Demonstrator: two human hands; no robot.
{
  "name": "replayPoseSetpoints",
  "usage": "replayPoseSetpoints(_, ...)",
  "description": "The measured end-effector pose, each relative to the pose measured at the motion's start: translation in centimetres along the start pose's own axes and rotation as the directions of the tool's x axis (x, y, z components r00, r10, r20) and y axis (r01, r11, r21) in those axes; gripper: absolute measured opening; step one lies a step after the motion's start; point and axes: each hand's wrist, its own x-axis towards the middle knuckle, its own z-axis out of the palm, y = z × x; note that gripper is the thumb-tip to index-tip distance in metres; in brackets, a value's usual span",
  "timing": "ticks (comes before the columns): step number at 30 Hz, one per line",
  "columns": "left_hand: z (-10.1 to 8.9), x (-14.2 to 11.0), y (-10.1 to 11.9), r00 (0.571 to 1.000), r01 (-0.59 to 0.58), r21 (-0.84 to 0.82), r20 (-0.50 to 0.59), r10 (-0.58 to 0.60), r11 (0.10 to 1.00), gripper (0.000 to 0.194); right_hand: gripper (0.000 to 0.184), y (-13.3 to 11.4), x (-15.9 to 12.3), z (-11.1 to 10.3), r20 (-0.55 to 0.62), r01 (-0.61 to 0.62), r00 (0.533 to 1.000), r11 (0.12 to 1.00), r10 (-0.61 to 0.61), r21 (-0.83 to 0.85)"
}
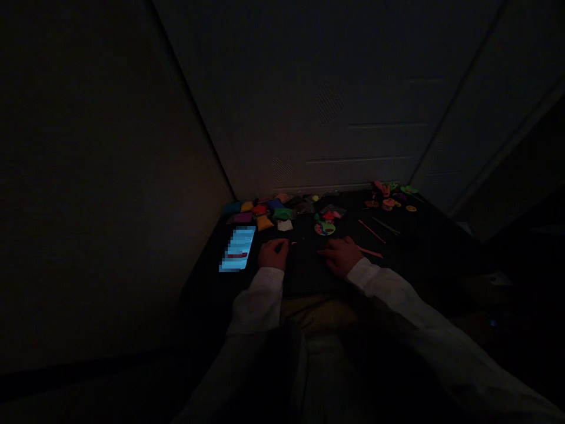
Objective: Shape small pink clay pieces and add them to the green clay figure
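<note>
The scene is very dark. My left hand (273,253) rests on the black table with its fingers curled and thumb and forefinger drawn together; what they hold, if anything, is too dim to make out. Just past its fingertips lies a tiny pink bit (293,242). My right hand (342,255) is palm down, fingers stretched toward the left, with the fingertips at the tabletop. Near its far side sits a round, light-green piece with coloured shapes (325,228). A flat pink strip (371,252) lies just right of this hand.
A lit phone or tablet (238,248) lies left of my left hand. Small coloured packets (265,222) line the back left. Small colourful figures (388,204) stand at the back right. A thin pink stick (372,231) and a slim dark tool (386,226) lie nearby. A panelled wall (353,141) rises behind.
</note>
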Motion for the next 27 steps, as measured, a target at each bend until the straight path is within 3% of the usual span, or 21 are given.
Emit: replayPoseSetpoints(27,-0.05,0.0,-0.05,1.0,0.001,-0.009,-0.001,-0.001,1.0,0.021,0.03,0.17,0.15,0.3,-0.04,-0.046,0.998,0.997,0.049,0.056)
